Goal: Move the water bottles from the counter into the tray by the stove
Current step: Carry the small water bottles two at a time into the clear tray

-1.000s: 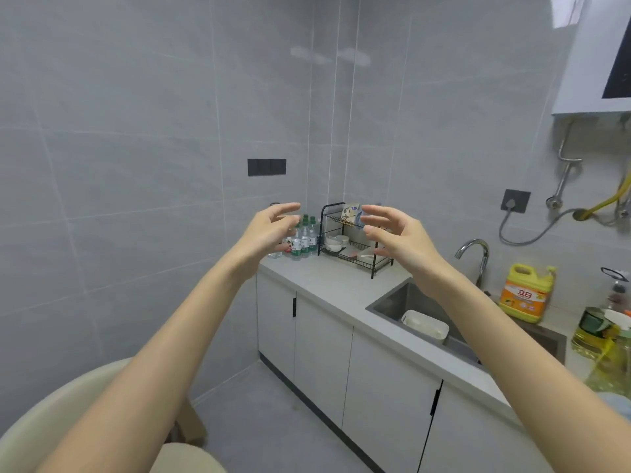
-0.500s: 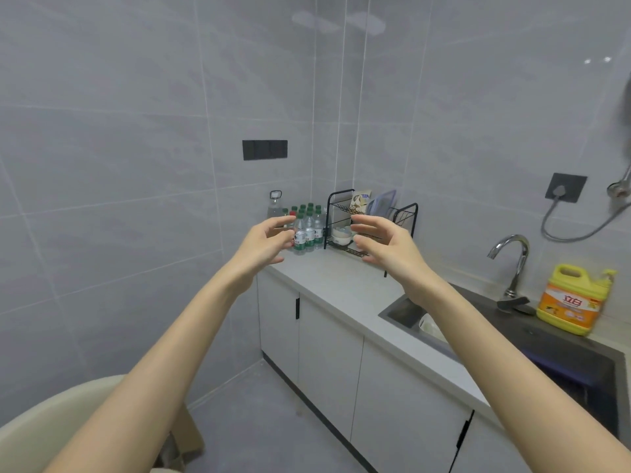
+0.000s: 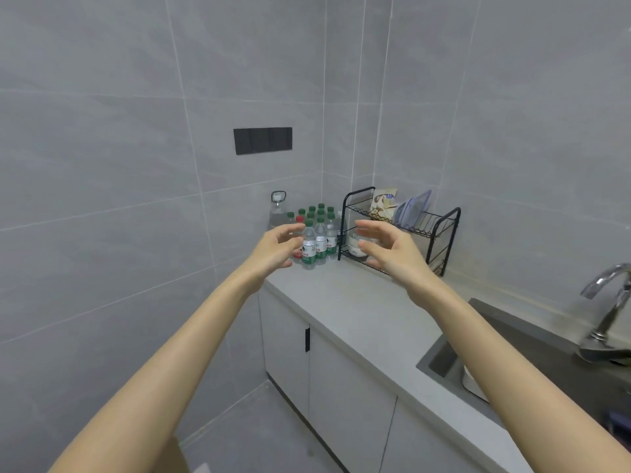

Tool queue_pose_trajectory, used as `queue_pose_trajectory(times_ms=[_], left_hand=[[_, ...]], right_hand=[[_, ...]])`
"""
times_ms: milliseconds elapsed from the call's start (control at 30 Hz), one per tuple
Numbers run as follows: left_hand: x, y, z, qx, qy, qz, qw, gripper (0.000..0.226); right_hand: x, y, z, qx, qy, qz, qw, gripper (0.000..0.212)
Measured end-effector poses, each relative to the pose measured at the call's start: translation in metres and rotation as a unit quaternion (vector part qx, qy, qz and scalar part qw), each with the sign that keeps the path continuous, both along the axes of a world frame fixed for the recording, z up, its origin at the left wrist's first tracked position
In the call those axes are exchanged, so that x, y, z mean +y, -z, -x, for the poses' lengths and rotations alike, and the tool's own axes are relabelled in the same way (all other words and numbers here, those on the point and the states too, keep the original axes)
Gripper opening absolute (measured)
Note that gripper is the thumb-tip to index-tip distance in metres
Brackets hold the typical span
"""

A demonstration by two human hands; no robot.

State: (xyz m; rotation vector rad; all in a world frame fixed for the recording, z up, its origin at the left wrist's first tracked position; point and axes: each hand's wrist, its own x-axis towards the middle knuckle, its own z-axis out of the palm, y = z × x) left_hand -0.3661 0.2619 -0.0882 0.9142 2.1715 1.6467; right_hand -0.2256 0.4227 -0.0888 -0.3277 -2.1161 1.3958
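Several small water bottles (image 3: 317, 238) with green caps and one red cap stand clustered in the far corner of the grey counter (image 3: 362, 312). My left hand (image 3: 275, 249) is stretched out in front of the cluster's left side, fingers loosely spread, holding nothing. My right hand (image 3: 387, 249) hovers to the right of the bottles, in front of the rack, fingers spread and empty. Both hands are in the air, short of the bottles. Neither tray nor stove is in view.
A taller clear bottle (image 3: 277, 209) with a loop lid stands behind the cluster by the wall. A black wire dish rack (image 3: 403, 230) holds bowls and packets. A sink (image 3: 532, 349) with a chrome tap (image 3: 611, 305) lies right. White cabinets sit below.
The view has swung left and closer to the corner; the yellow detergent jug has left the frame. Both hands stay raised and open, now nearer the bottles.
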Motion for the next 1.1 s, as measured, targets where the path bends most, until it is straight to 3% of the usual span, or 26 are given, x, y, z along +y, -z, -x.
queue_pose_trajectory(times_ms=[200, 500, 733, 933, 1100], left_hand=[[0.048, 0.020, 0.092, 0.003, -0.011, -0.005, 1.000, 0.029], [0.118, 0.066, 0.239, -0.017, -0.037, -0.006, 0.999, 0.038], [0.175, 0.106, 0.351, 0.000, -0.029, 0.036, 0.999, 0.041], [0.209, 0.141, 0.418, 0.104, -0.010, 0.074, 0.992, 0.042], [0.250, 0.174, 0.491, 0.197, 0.076, 0.187, 0.959, 0.056]], right_hand=[[0.050, 0.028, 0.104, -0.015, -0.003, 0.016, 1.000, 0.035], [0.132, 0.079, 0.272, -0.028, -0.028, -0.006, 0.999, 0.037], [0.190, 0.121, 0.395, -0.066, 0.011, -0.020, 0.998, 0.039], [0.221, 0.152, 0.472, -0.117, 0.037, -0.063, 0.990, 0.042], [0.245, 0.180, 0.534, -0.164, 0.075, -0.096, 0.979, 0.048]])
